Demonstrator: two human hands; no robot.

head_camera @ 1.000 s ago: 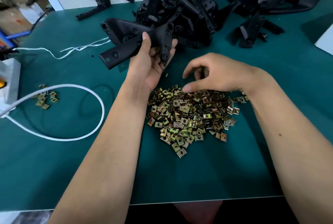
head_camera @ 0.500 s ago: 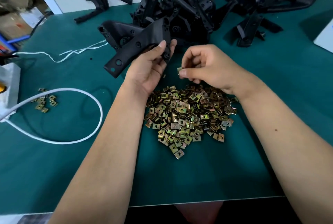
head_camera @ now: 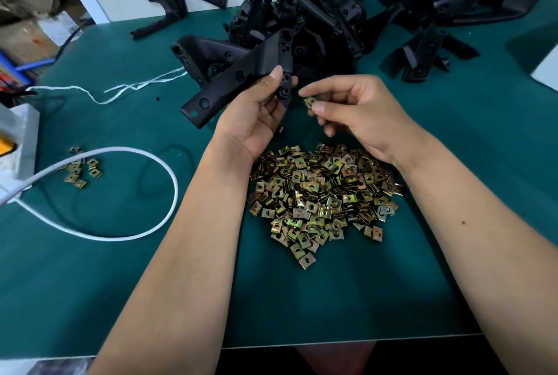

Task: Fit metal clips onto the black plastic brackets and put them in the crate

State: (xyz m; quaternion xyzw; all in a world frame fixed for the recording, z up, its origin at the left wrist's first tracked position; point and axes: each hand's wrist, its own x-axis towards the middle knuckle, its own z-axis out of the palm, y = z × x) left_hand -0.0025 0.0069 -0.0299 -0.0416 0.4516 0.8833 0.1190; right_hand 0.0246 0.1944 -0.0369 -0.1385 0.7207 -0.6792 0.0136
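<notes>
My left hand (head_camera: 256, 116) holds a black plastic bracket (head_camera: 235, 78) above the green table, thumb on its face and fingers behind one arm. My right hand (head_camera: 353, 112) pinches one brass-coloured metal clip (head_camera: 310, 102) between thumb and forefinger, a little to the right of the bracket's lower arm. Below both hands lies a big heap of metal clips (head_camera: 320, 193). A pile of black brackets (head_camera: 317, 21) fills the back of the table. No crate is in view.
A white cable (head_camera: 145, 232) loops across the left of the green table (head_camera: 90, 284), beside a small cluster of clips (head_camera: 80, 169). A white box (head_camera: 18, 139) sits at the left edge, white string (head_camera: 136, 87) behind it. One bracket (head_camera: 178, 9) lies apart at the back left.
My right hand picked a clip from the heap and lifted it toward the bracket. My left hand raised and turned the bracket.
</notes>
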